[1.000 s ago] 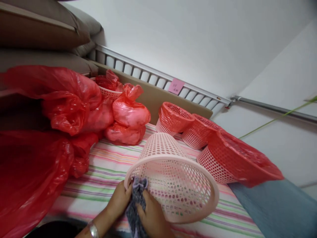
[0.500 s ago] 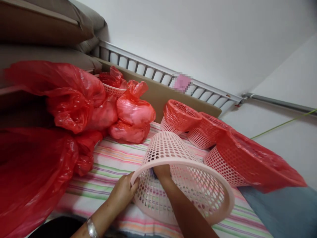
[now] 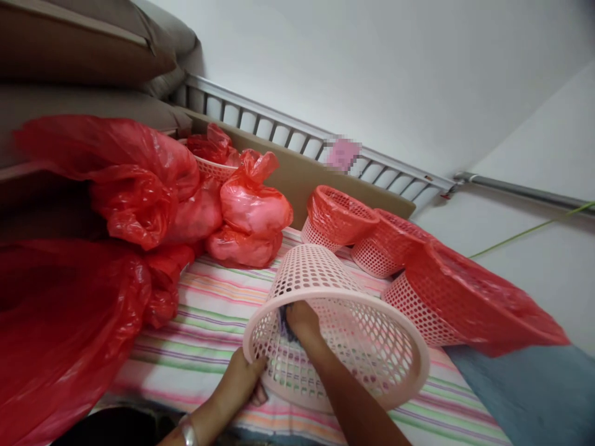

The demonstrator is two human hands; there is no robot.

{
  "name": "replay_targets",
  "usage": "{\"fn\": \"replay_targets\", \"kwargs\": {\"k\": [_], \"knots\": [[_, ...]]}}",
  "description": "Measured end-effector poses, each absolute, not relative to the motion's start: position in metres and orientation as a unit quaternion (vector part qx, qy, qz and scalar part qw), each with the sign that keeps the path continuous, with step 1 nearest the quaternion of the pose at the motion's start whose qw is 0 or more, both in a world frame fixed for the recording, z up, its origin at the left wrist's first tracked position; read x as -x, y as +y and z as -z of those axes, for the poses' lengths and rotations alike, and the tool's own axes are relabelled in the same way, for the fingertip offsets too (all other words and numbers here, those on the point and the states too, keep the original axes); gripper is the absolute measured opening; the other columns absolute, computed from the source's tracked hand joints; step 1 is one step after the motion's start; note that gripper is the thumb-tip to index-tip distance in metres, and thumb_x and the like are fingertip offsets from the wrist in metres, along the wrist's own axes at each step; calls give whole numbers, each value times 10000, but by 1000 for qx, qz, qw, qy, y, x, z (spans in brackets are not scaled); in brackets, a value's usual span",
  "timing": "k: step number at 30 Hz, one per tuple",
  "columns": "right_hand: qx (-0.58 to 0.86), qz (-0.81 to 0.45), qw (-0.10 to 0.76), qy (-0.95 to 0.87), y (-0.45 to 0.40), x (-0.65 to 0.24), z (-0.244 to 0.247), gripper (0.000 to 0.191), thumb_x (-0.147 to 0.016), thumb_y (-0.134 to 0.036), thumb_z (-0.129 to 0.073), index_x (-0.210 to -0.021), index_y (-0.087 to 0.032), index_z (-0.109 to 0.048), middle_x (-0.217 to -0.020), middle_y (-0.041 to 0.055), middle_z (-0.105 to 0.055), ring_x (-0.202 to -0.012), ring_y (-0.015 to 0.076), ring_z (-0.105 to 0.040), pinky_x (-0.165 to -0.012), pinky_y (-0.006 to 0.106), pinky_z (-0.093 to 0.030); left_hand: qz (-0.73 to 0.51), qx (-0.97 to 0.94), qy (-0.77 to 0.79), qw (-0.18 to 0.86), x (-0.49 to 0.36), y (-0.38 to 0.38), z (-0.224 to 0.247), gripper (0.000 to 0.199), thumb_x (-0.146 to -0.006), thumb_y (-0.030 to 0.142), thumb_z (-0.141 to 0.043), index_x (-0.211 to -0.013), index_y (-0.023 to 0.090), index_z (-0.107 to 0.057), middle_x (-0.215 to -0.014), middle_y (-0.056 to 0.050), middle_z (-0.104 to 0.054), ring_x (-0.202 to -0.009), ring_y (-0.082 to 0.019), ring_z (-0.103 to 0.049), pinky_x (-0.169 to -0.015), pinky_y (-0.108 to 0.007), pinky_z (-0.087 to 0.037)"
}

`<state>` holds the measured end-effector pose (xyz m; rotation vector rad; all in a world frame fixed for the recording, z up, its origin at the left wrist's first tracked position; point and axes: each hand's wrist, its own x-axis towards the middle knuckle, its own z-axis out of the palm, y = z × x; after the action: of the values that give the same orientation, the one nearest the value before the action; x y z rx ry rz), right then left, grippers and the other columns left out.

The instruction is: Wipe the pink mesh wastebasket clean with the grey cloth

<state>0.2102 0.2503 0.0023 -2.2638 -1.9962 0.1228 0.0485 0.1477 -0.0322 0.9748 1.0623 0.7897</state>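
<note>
The rim [image 3: 334,297] is being clamped by the left hand [image 3: 239,379]; ideally, the cloth [image 3: 284,324], gripped in the right hand [image 3: 302,320], is being pressed evenly.

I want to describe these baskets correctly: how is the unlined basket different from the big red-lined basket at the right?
The unlined basket is bare; the red-lined basket has a red plastic bag over its rim. The unlined basket lies tipped, mouth toward the person; the red-lined basket stands mouth up. Both hands work at the unlined basket; neither touches the red-lined basket. Both are pale pink with holes.
</note>
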Motion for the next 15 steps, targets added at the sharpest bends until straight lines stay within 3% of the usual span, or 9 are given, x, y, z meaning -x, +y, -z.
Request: {"fn": "replay_targets", "kwargs": {"k": [3,8,11,15], "knots": [[737,-43,45,-673,197,-200,-1,341,-801,-230,-417,-1103,-148,-552,-927,109,-669,-844,228,-633,-715,301,-445,-357,-449,473,668,-51,148,30,384,-762,518,-450,-755,146,-543,-320,13,-514,-291,-156,-509,-338,-241,-421],[683,-71,45,-726,119,-193,2,360,-792,-198,-407,-1128,-171,-533,-1030,107,-635,-942,215,-599,-791,282,-423,-378,-519,470,606,-45,150,16,283,-771,378,-439,-774,142,-593,-455,-12,-599,-410,-177,-579,-402,-239,-424],[678,-56,26,-732,122,-195,1,387,-785,-197,-418,-1158,-176,-520,-1020,109,-633,-932,232,-602,-788,306,-428,-398,-600,493,489,-31,154,0,245,-761,299,-438,-687,146,-614,-583,-36,-649,-537,-175,-587,-485,-230,-402],[712,-25,26,-702,179,-198,-4,394,-804,-204,-415,-1182,-161,-516,-959,120,-648,-852,242,-625,-743,332,-446,-370,-662,534,375,-15,157,-16,239,-745,251,-442,-604,152,-609,-581,-34,-624,-573,-170,-554,-530,-226,-353]]}}
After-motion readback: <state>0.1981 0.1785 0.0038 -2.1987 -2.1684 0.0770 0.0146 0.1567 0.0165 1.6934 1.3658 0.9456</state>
